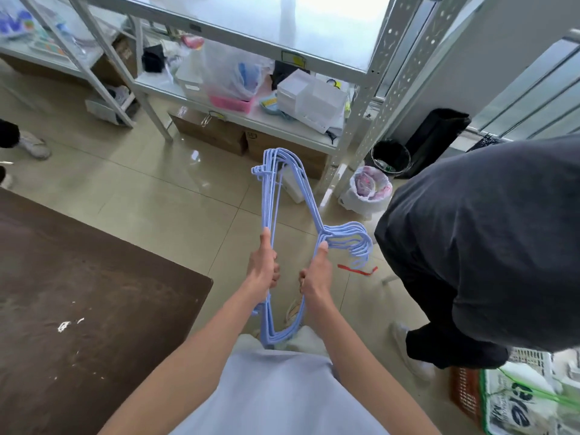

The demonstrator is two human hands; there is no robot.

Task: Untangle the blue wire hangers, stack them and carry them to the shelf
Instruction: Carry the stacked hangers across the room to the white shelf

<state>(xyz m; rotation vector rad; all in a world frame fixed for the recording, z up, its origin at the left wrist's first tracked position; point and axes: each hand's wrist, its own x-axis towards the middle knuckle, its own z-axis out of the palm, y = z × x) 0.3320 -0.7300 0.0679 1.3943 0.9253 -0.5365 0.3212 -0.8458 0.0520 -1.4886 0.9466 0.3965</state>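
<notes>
My left hand [263, 269]: closed around the long straight side of the blue wire hangers [272, 215], thumb stretched up along the wires, fingers wrapped round from the far side.
My right hand [315, 275]: closed on the sloping side of the same bundle, just below the necks, thumb pressed up against the wires.
Hangers: gathered into one stack, held out in front of my body over the floor, wires lying close together and roughly aligned; one end points away from me toward the shelf, the other hangs down near my waist.
Hooks [357, 246]: fanned out to my right, just above my right hand, not quite lined up with one another.
Shelf [345, 119]: white metal rack ahead of me, well apart from the hangers; its low board carries a clear plastic bag [230, 73], a pink basket [230, 103] and white boxes [309, 100].
Under the shelf: brown cardboard boxes [216, 133] on the tiled floor.
Table [78, 293]: dark brown top to my left, with white scuffs.
To my right: another person in a dark top [489, 246], bent over, close beside the hooks.
Floor near the shelf post: small bin lined with a white bag [368, 191], and a black bin [390, 155] behind it.
</notes>
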